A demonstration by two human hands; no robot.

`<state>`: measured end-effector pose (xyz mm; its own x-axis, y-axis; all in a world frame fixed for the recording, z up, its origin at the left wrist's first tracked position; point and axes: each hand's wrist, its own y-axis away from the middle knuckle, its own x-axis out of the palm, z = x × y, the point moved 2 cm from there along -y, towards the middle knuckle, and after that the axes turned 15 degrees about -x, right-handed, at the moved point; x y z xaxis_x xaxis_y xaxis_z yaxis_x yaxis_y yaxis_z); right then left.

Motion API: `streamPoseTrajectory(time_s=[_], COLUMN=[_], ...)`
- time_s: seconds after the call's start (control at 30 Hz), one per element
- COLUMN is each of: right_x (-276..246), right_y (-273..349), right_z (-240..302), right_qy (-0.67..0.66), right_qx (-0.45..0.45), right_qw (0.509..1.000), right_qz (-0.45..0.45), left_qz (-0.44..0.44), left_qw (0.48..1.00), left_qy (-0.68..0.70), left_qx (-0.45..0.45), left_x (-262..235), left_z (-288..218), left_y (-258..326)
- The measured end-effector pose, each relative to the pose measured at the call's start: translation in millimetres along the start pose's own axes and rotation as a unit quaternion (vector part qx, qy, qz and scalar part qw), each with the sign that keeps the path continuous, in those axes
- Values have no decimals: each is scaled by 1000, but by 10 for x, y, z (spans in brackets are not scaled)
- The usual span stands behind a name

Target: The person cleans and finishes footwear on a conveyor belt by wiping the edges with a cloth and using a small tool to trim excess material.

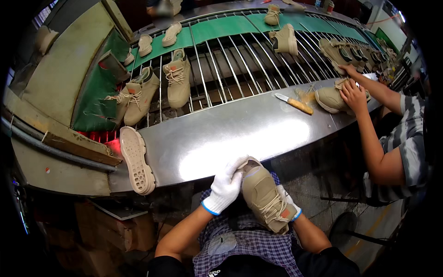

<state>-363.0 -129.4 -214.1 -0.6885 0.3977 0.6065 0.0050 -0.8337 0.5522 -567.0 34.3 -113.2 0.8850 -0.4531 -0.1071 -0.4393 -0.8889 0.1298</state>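
A beige lace-up shoe point(261, 188) is held over my lap, its toe toward the bench and its laces toward me. A pale sole edge point(250, 161) shows around the toe; I cannot tell how firmly it sits there. My left hand point(225, 186), in a white knit glove with a blue cuff, is closed on the toe end. Beneath the heel end, my gloved right hand point(288, 201) supports the shoe, mostly hidden by it. A loose beige sole point(136, 159) lies on the metal bench edge to the left.
The metal bench point(221, 143) fronts a conveyor of metal rods point(226, 69) with a green belt point(217, 30), carrying several beige shoes point(176, 78). A wooden-handled knife point(295, 103) lies on the bench. At right, a co-worker's hands point(354, 96) hold another shoe point(330, 99).
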Motion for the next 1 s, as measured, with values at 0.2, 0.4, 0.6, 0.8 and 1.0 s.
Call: streamPoseTrajectory(time_s=[0.2, 0.4, 0.6, 0.8, 1.0], right_x=[212, 110, 38, 130, 142], right_y=[226, 206, 60, 57, 39], right_z=[291, 310, 204, 287, 329], right_qy=[-31, 75, -14, 2, 45], right_qx=[-54, -90, -137, -148, -164], right_qw=[997, 993, 983, 978, 974], right_qz=[-34, 1, 121, 143, 149], left_qz=[103, 112, 127, 148, 153], left_qw=[990, 994, 991, 986, 985], left_qy=[-68, -12, -29, -62, -67], left_qx=[71, 11, 6, 34, 45], left_x=[-54, 17, 19, 8, -36], left_z=[-307, -309, -387, -431, -396], left_y=[-109, -168, -169, -193, -219])
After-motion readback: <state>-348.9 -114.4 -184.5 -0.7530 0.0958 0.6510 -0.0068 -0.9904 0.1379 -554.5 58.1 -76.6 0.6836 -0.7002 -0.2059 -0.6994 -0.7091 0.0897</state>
